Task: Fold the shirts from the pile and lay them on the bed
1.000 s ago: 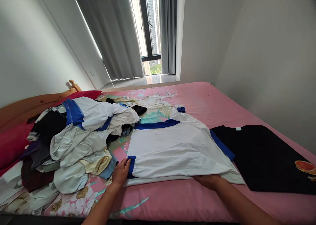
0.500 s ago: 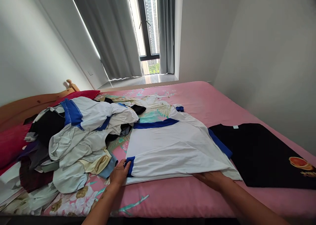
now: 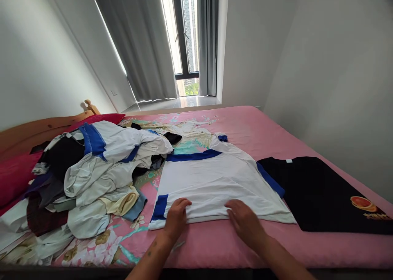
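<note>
Head view: I have the shirt laid out on the bed, its near edge passing beneath both grips. My left grip is unclosed, fingers loosely bent over that edge; my right grip faces it from the other side, likewise relaxed. Neither seems to clasp any cloth, and I cannot tell whether the fingertips press on it or hang just above. A blue band lies just left of the left grip. Beyond and to the right of the right grip, a blue strip meets the black tee. The pile sits off to the left of the left grip.

I'd judge the shirt light, limp and thin, hardly fragile but quick to crease; ripples run across it ahead of both grips. A single pinch would probably let the rest sag, so I'd hold it at two spread places: the blue band and the near right corner, catching every layer.
</note>
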`<state>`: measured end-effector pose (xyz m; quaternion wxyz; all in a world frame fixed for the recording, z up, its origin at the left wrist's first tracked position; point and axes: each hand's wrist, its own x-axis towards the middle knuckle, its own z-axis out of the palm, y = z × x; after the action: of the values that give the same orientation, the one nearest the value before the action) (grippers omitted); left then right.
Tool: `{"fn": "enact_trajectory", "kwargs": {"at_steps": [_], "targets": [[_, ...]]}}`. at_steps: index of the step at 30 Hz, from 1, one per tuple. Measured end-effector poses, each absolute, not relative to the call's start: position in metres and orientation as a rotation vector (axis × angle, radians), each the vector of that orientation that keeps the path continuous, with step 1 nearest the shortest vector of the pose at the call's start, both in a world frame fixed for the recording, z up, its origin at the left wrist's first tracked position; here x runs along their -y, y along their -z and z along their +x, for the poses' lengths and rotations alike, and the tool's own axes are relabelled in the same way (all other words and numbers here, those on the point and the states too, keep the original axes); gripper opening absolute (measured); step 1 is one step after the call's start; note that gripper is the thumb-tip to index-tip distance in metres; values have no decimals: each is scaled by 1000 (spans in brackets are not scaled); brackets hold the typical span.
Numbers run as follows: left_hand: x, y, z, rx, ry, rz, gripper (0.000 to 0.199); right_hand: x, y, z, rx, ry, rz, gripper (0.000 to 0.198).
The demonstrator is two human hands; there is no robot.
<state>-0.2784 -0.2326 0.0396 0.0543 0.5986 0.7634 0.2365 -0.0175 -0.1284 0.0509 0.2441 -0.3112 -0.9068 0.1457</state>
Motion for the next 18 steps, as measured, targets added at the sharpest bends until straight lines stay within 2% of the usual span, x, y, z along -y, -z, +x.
{"fn": "enact_trajectory", "kwargs": {"at_steps": [4, 7, 10, 13, 18], "targets": [[228, -30, -270, -2390, -551, 1756, 40, 123, -17, -33, 2730, -304, -728, 46], [253, -17, -295, -2439, -384, 1706, 60, 103, 18, 11, 2772, -198, -865, 59], [275, 0, -316, -2454, -268, 1823, 66, 90, 35, 50, 2753, -120, -888, 65], [281, 13, -320, -2526, -334, 1927, 66, 90, 35, 57, 2751, -87, -881, 65], [283, 23, -320, -2635, -668, 1950, 69, 95, 30, 48, 2763, -50, -880, 65]]}}
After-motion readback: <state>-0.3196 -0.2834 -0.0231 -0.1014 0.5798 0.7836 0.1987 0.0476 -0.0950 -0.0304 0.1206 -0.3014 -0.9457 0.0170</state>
